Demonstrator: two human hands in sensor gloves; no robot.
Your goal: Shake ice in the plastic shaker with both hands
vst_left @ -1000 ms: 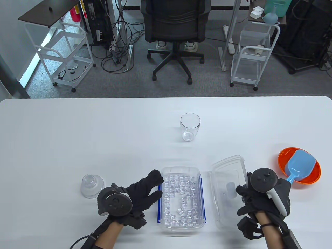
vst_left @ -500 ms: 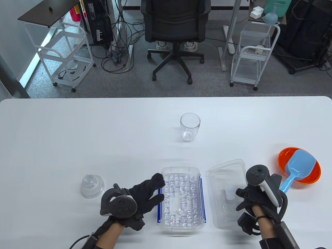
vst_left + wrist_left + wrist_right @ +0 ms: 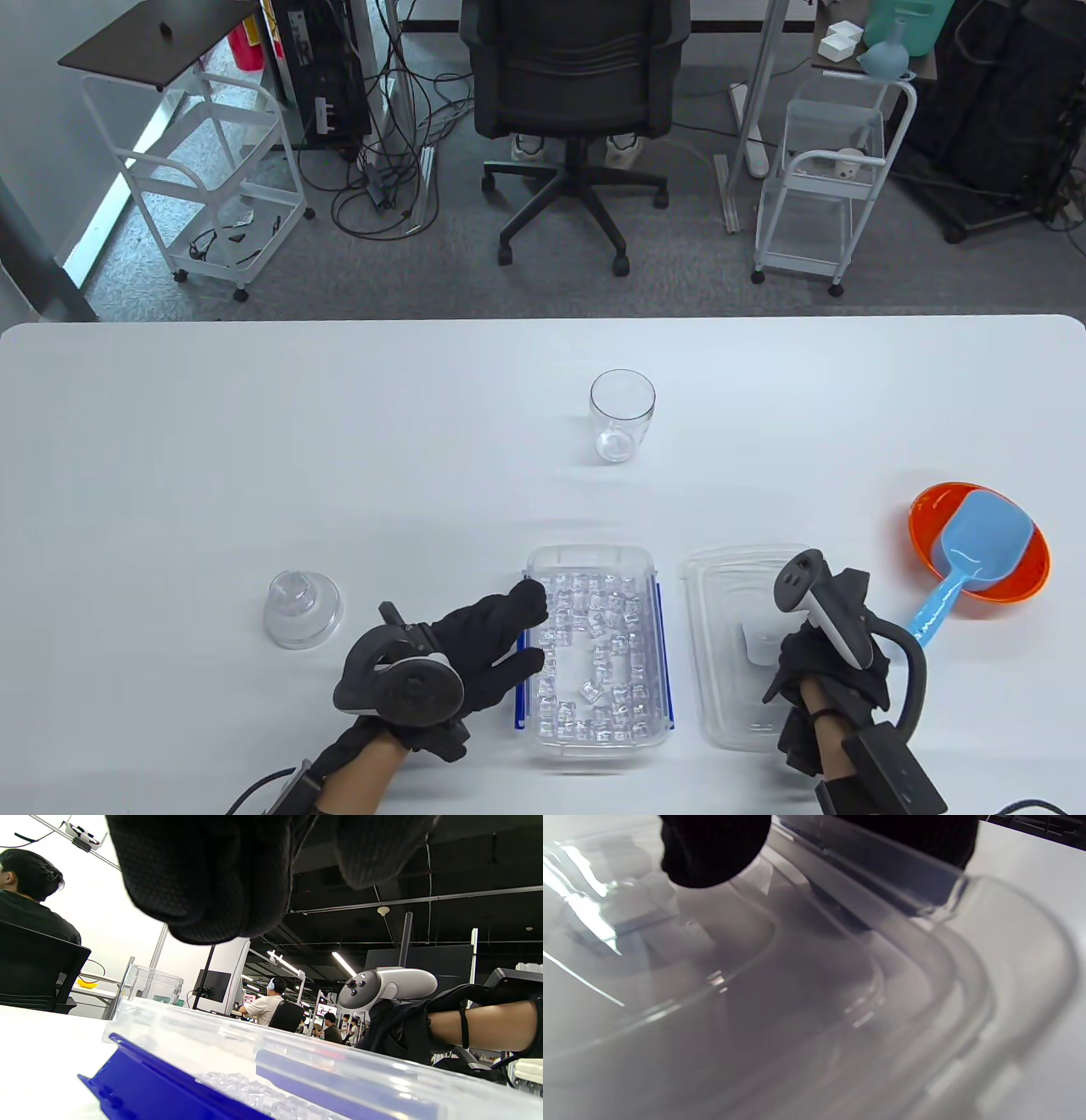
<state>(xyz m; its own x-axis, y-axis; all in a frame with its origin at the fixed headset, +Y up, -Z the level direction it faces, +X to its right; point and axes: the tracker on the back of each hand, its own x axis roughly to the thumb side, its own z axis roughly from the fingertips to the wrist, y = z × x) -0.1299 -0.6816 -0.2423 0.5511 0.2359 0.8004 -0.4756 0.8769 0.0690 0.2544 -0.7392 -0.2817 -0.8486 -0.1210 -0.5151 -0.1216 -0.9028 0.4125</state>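
At lower centre, ice (image 3: 594, 649) sat in its open box (image 3: 543, 737), left hand (image 3: 475, 649) spread on the rim, right hand (image 3: 819, 671) gripping the lid (image 3: 721, 594); shaker (image 3: 622, 416) empty mid-frame, scooping, capping and shaking left.

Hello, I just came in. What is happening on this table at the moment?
A person in black sensor gloves is getting ready to shake ice. The left hand rests on the left edge of the open ice box, which is full of ice cubes. The right hand is on the clear box lid, which lies on the table beside the box. The shaker cup stands empty farther back, its domed cap and the blue scoop untouched.
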